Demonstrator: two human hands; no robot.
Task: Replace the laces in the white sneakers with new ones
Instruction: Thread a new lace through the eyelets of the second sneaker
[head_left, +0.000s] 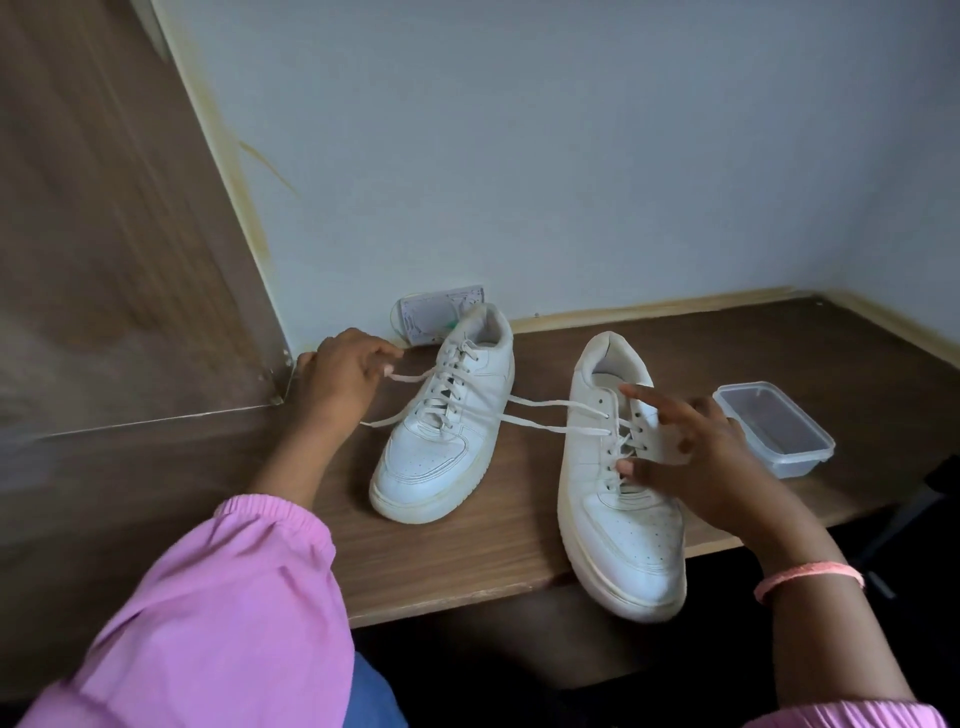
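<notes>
Two white sneakers stand on a brown wooden desk (467, 561), toes toward me. The left sneaker (447, 421) is laced, with loose lace ends trailing to both sides. My left hand (337, 369) pinches one lace end (410, 375) just left of that shoe. The right sneaker (613, 483) juts over the desk's front edge. My right hand (691, 447) rests with spread fingers over its laces (618, 441), touching the eyelet area. Two lace ends (540, 410) stretch leftward from this shoe across the other one.
A clear plastic container (774, 426) sits at the right of the desk. A white wall socket (436, 312) is behind the left sneaker. A wooden panel (119, 260) rises at the left, a pale wall behind. My pink sleeves fill the foreground.
</notes>
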